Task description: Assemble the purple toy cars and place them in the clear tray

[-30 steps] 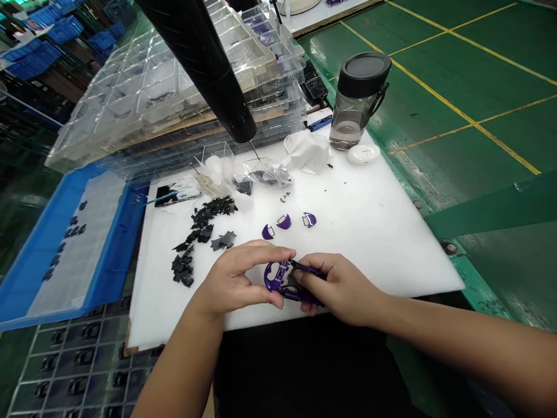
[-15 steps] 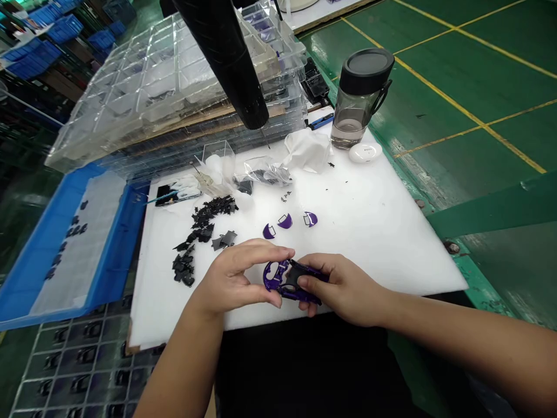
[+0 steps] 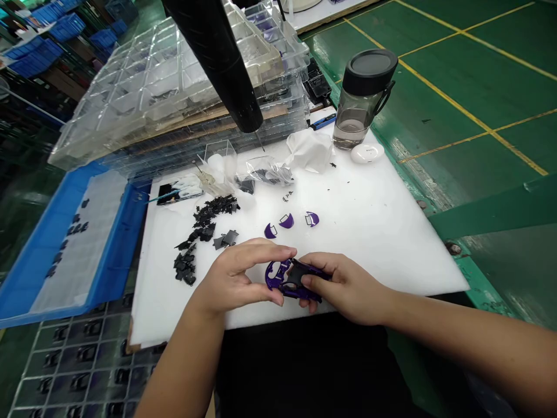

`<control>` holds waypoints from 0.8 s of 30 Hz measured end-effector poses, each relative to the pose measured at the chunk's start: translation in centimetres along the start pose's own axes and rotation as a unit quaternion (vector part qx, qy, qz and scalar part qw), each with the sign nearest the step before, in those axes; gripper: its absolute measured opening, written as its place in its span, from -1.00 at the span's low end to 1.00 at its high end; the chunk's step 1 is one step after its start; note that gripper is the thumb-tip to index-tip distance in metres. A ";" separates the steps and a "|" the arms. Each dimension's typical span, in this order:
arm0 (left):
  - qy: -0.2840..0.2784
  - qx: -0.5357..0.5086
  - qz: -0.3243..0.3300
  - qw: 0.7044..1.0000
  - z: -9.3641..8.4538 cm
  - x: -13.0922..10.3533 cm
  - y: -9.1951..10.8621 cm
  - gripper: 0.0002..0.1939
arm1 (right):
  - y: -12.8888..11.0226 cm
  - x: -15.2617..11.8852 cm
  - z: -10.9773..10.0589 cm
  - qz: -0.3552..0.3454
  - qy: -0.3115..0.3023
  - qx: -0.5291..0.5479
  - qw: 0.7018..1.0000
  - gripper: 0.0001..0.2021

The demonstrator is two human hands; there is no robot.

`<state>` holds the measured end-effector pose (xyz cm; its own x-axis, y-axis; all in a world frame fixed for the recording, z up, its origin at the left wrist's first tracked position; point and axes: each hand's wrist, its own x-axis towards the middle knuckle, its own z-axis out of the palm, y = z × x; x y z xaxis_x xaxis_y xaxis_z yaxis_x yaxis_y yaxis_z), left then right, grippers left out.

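Observation:
A purple and black plastic car body [image 3: 281, 275] is held between my two hands above the near edge of the white foam board [image 3: 374, 232]. My right hand [image 3: 348, 287] grips its right end, thumb pressed on the black part. The thumb and index finger of my left hand [image 3: 243, 276] span the left, purple end. Beyond the hands lie three small purple pieces, one on the left [image 3: 270, 231], one in the middle [image 3: 286, 220] and one on the right [image 3: 312, 219]. Small black parts [image 3: 185, 266] form a curved pile to the left, beside some flat dark pieces [image 3: 225, 238].
A black electric screwdriver [image 3: 230, 75] hangs over the board. Stacked clear trays [image 3: 165, 87] stand at the back. A bottle [image 3: 363, 98], white oval case [image 3: 367, 153] and crumpled white sheet [image 3: 308, 150] sit at the right back. A blue bin [image 3: 111, 244] is left.
The hands and the car body keep nearly the same pose. The whole view has shifted slightly, and the hanging screwdriver has moved a little to the left.

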<state>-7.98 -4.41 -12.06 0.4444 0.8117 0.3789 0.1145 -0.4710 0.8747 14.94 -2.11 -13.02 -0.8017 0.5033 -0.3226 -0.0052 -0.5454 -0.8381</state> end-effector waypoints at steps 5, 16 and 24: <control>-0.001 0.008 -0.019 1.000 -0.1 -0.1 -0.1 -0.39 | -0.2 0.0 -0.1 0.006 -0.004 -0.009 1.000 -0.78; 0.006 -0.021 -0.089 0.996 -0.2 -0.3 -0.2 -0.40 | -0.5 -0.1 -0.1 0.024 0.005 -0.014 1.000 -0.75; 0.006 -0.043 -0.123 0.991 -0.3 -0.5 -0.2 -0.38 | 0.2 0.0 -0.2 0.007 0.018 -0.021 1.000 -0.72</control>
<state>-8.49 -4.60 -12.34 0.4015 0.9030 0.1533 0.1411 -0.2263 0.9638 15.09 -2.09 -13.21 -0.7796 0.5199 -0.3490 0.0316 -0.5240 -0.8511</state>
